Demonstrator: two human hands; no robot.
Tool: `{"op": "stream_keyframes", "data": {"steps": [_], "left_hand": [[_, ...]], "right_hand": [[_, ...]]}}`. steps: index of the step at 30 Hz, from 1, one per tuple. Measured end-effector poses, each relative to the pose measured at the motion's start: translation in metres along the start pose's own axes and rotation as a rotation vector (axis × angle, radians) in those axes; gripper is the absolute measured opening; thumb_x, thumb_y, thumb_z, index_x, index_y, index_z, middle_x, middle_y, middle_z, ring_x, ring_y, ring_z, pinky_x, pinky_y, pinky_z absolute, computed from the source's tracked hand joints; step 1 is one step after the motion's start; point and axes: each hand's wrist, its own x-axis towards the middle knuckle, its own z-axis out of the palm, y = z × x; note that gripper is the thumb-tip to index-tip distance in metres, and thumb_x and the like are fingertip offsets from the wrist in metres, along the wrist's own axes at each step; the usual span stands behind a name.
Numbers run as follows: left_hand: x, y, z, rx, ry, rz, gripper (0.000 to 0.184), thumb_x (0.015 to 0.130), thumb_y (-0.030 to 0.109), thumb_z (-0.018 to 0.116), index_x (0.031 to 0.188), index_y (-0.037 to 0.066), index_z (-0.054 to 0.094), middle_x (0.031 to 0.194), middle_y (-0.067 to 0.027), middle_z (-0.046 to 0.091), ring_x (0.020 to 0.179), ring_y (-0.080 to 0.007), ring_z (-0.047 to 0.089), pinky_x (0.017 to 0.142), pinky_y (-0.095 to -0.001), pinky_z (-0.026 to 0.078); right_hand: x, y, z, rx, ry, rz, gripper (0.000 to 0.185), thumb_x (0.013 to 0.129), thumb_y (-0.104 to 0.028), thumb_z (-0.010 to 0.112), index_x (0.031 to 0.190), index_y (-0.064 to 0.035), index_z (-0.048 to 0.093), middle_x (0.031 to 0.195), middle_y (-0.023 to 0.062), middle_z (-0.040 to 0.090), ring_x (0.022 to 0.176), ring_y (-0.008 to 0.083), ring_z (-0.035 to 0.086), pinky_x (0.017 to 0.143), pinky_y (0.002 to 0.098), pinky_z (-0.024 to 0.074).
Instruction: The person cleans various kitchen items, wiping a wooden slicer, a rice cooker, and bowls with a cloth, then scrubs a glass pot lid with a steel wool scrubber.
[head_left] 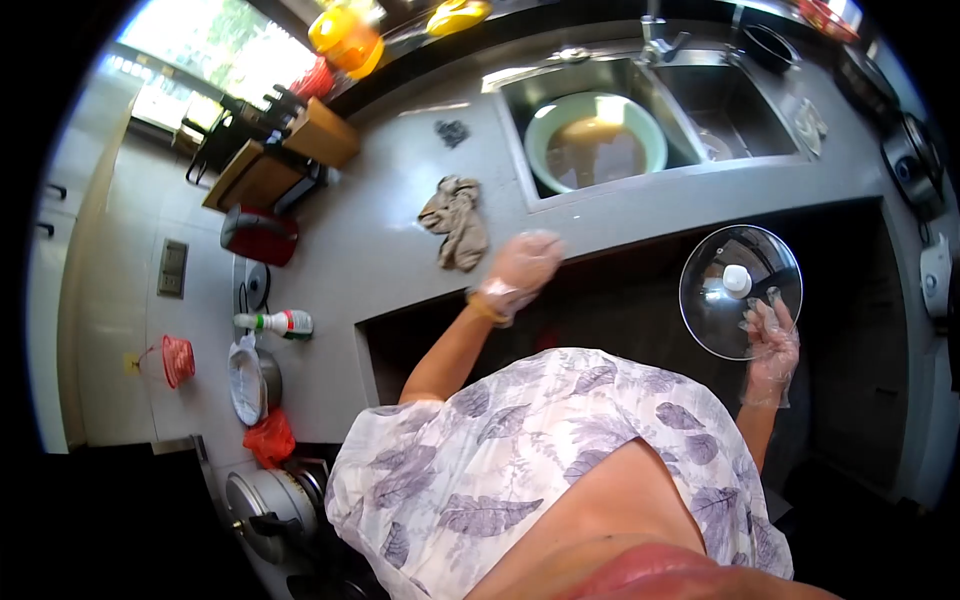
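My right hand [772, 345], in a clear plastic glove, grips the rim of a round glass lid [715, 315]. The lid has a metal edge and a white knob, and it is held out in front of the counter over the dark recess below. My left hand [520, 270], also gloved in clear plastic, is closed in a loose fist by the counter's front edge, with nothing visible in it. A crumpled brown cloth [460, 225] lies on the counter close to that hand. Behind it rests a small dark scouring pad [452, 132].
A double sink [690, 167] is set into the grey counter, with a pale green basin [540, 160] of cloudy water in its left bowl. To the left stand a knife block [325, 140], a spray bottle [285, 323], a lined pot [270, 380] and a pressure cooker [285, 505].
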Motion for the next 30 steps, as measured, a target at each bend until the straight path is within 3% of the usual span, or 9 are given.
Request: {"op": "stream_keyframes", "data": {"steps": [1,7,10,14,15,18,22,26,30], "left_hand": [[0.025,-0.043,-0.006,-0.106,-0.092,-0.162,0.039,0.091,0.027,0.048,0.120,0.001,0.054,0.106,-0.0127,0.061,0.098,-0.0291,0.058,0.075,-0.0310,0.047],[0.127,0.022,0.099,-1.082,-0.367,-0.451,0.060,0.090,0.050,0.049,0.131,0.007,0.042,0.122,-0.0101,0.051,0.107,-0.0235,0.053,0.085,-0.0387,0.046],[0.123,0.006,0.087,-1.437,-0.579,-0.628,0.062,0.089,0.054,0.048,0.128,0.005,0.043,0.115,-0.0100,0.054,0.106,-0.0237,0.052,0.087,-0.0376,0.045],[0.134,0.028,0.083,-1.380,-0.534,-0.641,0.056,0.088,0.057,0.048,0.111,0.007,0.049,0.090,-0.0070,0.057,0.074,-0.0175,0.061,0.060,-0.0295,0.052],[0.128,0.041,0.071,-1.429,-0.393,-0.811,0.049,0.086,0.054,0.053,0.100,0.007,0.051,0.067,-0.0043,0.057,0.052,-0.0159,0.059,0.045,-0.0240,0.049],[0.136,0.022,0.080,-1.449,-0.284,-0.722,0.038,0.084,0.048,0.061,0.083,0.011,0.054,0.060,0.0001,0.054,0.049,-0.0119,0.056,0.039,-0.0236,0.044],[0.178,0.015,0.083,-1.709,-0.152,-0.788,0.029,0.090,0.038,0.056,0.074,0.013,0.054,0.059,-0.0008,0.058,0.046,-0.0132,0.054,0.040,-0.0230,0.045],[0.244,-0.007,0.121,-1.988,-0.289,-0.535,0.033,0.089,0.043,0.054,0.074,0.013,0.050,0.068,-0.0034,0.061,0.054,-0.0142,0.057,0.045,-0.0248,0.046],[0.277,0.003,0.153,-1.877,-0.060,-0.698,0.035,0.091,0.041,0.053,0.075,0.010,0.052,0.071,-0.0066,0.064,0.064,-0.0176,0.061,0.063,-0.0293,0.051]], "right_hand": [[0.019,0.032,0.056,-0.095,0.015,-0.009,0.048,0.074,-0.005,0.054,0.120,0.0092,0.050,0.103,0.0274,0.061,0.077,0.0281,0.066,0.069,0.0319,0.0552],[0.041,0.058,0.010,0.177,-0.019,-0.080,0.049,0.068,-0.008,0.052,0.115,0.0080,0.054,0.096,0.0272,0.063,0.074,0.0307,0.066,0.063,0.0328,0.0555],[0.031,0.069,0.060,0.200,-0.038,0.000,0.052,0.064,-0.008,0.052,0.114,0.0085,0.055,0.095,0.0292,0.063,0.072,0.0337,0.066,0.062,0.0353,0.0564],[0.031,0.058,0.074,0.245,-0.096,-0.046,0.056,0.061,-0.012,0.052,0.112,0.0092,0.055,0.094,0.0306,0.062,0.070,0.0357,0.066,0.061,0.0371,0.0575],[0.032,0.036,0.089,0.223,-0.098,0.058,0.054,0.061,-0.012,0.052,0.112,0.0090,0.056,0.094,0.0303,0.063,0.070,0.0346,0.066,0.061,0.0367,0.0575],[0.031,0.024,0.114,0.144,-0.180,-0.030,0.049,0.073,-0.019,0.057,0.114,0.0076,0.056,0.096,0.0276,0.063,0.074,0.0319,0.066,0.066,0.0373,0.0569],[0.081,-0.005,0.143,0.192,-0.518,-0.014,0.079,0.077,-0.036,0.066,0.136,0.0034,0.032,0.127,0.0248,0.048,0.109,0.0316,0.054,0.087,0.0389,0.0476],[0.128,0.008,0.130,-0.130,-0.527,-0.082,0.081,0.082,-0.043,0.064,0.139,0.0020,0.027,0.128,0.0191,0.048,0.112,0.0220,0.051,0.085,0.0327,0.0461],[0.140,0.016,0.144,-0.131,-0.372,-0.154,0.070,0.084,-0.019,0.066,0.138,0.0023,0.028,0.127,0.0175,0.049,0.108,0.0201,0.054,0.082,0.0275,0.0498]]}}
